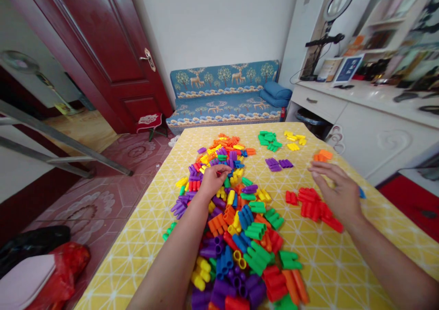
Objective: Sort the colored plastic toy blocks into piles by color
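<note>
My left hand (215, 180) reaches over a long mixed pile of plastic building blocks (255, 255) in purple, green, red, orange, yellow and blue. Its fingers are closed together; what they grip, if anything, is hidden. Over the right side of the table, my right hand (338, 189) is open, fingers stretched, just by a few orange blocks (322, 155). Below it lies a group of red blocks (313, 205), partly covered by the hand. A blue block (361, 192) peeks out behind the wrist. Farther back are separate groups of purple blocks (278, 164), green blocks (269, 140) and yellow blocks (295, 139).
A yellow patterned cloth (137, 255) covers the table. Beyond it stands a blue sofa (222, 104). A white dresser (370, 127) with a ring light (339, 2) is at the right. On the left are a red door (103, 40), a small stool (149, 121) and a metal frame (65, 150).
</note>
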### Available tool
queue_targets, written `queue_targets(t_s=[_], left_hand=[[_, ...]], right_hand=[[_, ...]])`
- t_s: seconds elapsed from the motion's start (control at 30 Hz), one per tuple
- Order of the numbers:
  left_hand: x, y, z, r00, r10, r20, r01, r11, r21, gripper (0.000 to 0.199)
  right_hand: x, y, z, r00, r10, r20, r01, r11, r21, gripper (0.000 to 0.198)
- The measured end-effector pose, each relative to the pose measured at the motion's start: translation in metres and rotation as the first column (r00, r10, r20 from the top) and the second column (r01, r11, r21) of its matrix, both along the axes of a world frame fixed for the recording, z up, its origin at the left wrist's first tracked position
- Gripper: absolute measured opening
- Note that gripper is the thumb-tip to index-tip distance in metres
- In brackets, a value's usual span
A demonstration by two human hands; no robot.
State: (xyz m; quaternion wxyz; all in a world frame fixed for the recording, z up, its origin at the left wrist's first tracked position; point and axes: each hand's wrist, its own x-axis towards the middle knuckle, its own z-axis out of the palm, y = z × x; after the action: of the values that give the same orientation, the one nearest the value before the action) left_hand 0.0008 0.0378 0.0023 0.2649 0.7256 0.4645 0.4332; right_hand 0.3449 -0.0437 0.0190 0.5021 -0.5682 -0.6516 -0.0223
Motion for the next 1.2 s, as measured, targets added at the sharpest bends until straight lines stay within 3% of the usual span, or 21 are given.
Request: queue_targets(t_s=[0.07, 0.13, 0.23, 0.3, 0.5, 0.63, 0.73, 0.8, 0.87, 0.97, 1.07, 1.13, 1.2], left_hand=[[-0.001, 0.001, -0.001, 1.0, 0.031, -0.001, -0.031, 0.999, 0.014, 0.018], [-0.003, 0.001, 0.0, 0.999, 0.048, -0.02, -0.048, 0.998, 0.027, 0.017], [-0.003, -0.001, 0.002, 0.997, 0.058, -0.051, -0.056, 0.998, 0.038, 0.014], [-0.002, -0.003, 0.004, 0.997, 0.04, -0.066, -0.038, 0.999, 0.033, 0.014], [0.002, -0.009, 0.006, 0.975, -0.159, -0.155, 0.162, 0.987, 0.008, 0.021], [0.002, -0.011, 0.006, 0.964, -0.213, -0.161, 0.216, 0.976, -0.003, 0.026], [0.002, -0.011, 0.006, 0.96, -0.216, -0.177, 0.22, 0.975, 0.003, 0.026], [0.003, -0.011, 0.006, 0.959, -0.209, -0.191, 0.214, 0.977, 0.004, 0.025], [0.003, -0.011, 0.006, 0.958, -0.208, -0.198, 0.212, 0.977, -0.002, 0.024], [0.002, -0.01, 0.006, 0.957, -0.212, -0.2, 0.215, 0.977, -0.006, 0.023], [0.001, -0.01, 0.004, 0.957, -0.209, -0.2, 0.213, 0.977, -0.003, 0.023], [0.001, -0.009, 0.003, 0.96, -0.202, -0.192, 0.207, 0.978, 0.002, 0.023], [0.001, -0.008, 0.002, 0.963, -0.201, -0.181, 0.205, 0.979, 0.004, 0.022]], right_hand=[[-0.04, 0.007, 0.008, 0.981, 0.196, -0.015, -0.196, 0.977, -0.087, 0.022], [-0.076, 0.015, 0.005, 0.943, 0.334, -0.009, -0.328, 0.922, -0.203, 0.024], [-0.119, 0.025, -0.014, 0.909, 0.413, -0.044, -0.398, 0.836, -0.377, 0.042], [-0.136, 0.027, -0.028, 0.9, 0.422, -0.11, -0.427, 0.802, -0.419, 0.044], [-0.145, 0.025, -0.04, 0.876, 0.303, -0.375, -0.437, 0.827, -0.354, 0.03], [-0.141, 0.023, -0.033, 0.783, 0.228, -0.579, -0.453, 0.847, -0.279, 0.035], [-0.141, 0.019, -0.029, 0.658, 0.236, -0.715, -0.548, 0.802, -0.239, 0.035], [-0.143, 0.016, -0.028, 0.628, 0.266, -0.732, -0.592, 0.773, -0.227, 0.033], [-0.144, 0.015, -0.027, 0.671, 0.307, -0.675, -0.582, 0.782, -0.223, 0.031], [-0.133, 0.024, -0.024, 0.812, 0.352, -0.465, -0.487, 0.848, -0.208, 0.03], [-0.098, 0.049, -0.019, 0.942, 0.214, -0.259, -0.281, 0.926, -0.254, 0.028], [-0.062, 0.069, -0.017, 0.983, 0.067, -0.172, -0.129, 0.916, -0.38, 0.025], [-0.025, 0.089, -0.017, 0.996, -0.027, -0.086, -0.024, 0.841, -0.541, 0.02]])
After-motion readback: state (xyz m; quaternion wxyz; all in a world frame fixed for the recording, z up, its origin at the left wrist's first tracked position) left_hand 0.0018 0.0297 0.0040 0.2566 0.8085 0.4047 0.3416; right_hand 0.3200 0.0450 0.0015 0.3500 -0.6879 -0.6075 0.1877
